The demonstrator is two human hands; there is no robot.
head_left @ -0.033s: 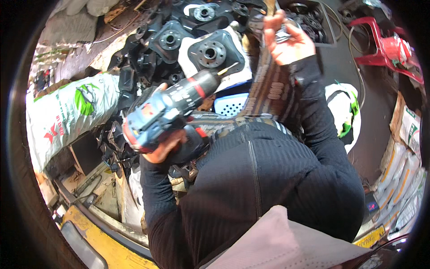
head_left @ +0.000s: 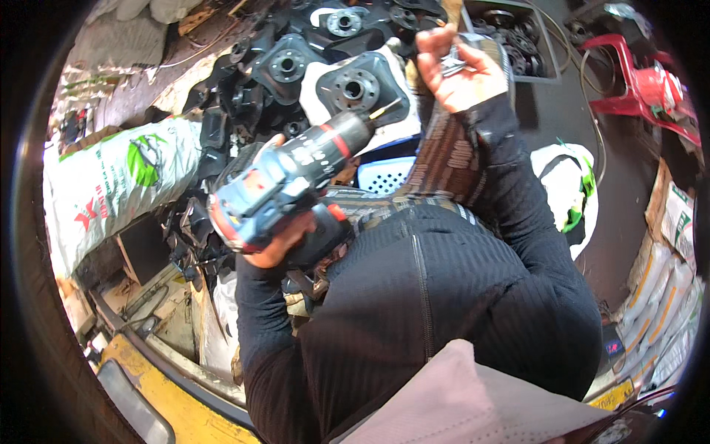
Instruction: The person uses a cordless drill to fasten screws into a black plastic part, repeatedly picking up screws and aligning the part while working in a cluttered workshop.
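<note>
My left hand is wrapped around the grip of a blue, black and red cordless drill. Its thin bit points up and right, over the lower edge of a black square plate with a round hub. That plate rests on a white sheet. Farther right, my right hand is turned palm up, fingers curled around several small silvery metal pieces. They look like screws, but blur hides their exact shape. A wooden stick-like piece shows just beyond its fingertips.
More black hub plates are heaped beyond and left of the drill. A grey crate of dark metal parts, a red plastic stool and a white-green bag stand right. A blue perforated basket sits between my legs; a white sack lies left.
My right hand has shifted slightly left with the metal pieces in it. The drill stays in my left hand, nearly in place. The whole view has moved a little.
</note>
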